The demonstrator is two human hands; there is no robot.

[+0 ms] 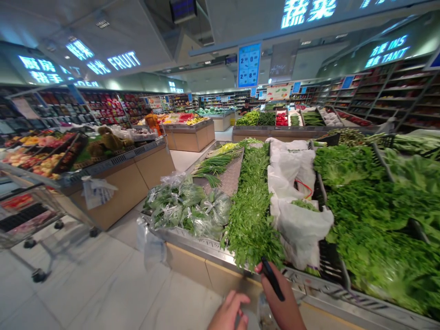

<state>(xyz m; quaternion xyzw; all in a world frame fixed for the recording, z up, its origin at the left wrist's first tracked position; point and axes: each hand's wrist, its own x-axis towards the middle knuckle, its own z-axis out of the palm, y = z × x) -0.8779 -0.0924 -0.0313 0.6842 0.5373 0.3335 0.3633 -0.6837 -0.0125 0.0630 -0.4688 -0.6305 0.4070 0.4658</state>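
Two hands show low in my feed: the right hand (282, 300) grips a slim black phone (272, 278) edge-on, fingers narrow around it, while the left hand (228, 312) curls beside a clear bag (265, 315), its hold impossible to tell. A slip could drop the smooth phone onto the steel rim (213, 256) below the leafy greens (250, 215).

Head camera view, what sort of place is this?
This looks like the produce section of a supermarket: metal display bins of leafy greens, a wire shopping cart on the floor, and a lit overhead FRUIT sign.
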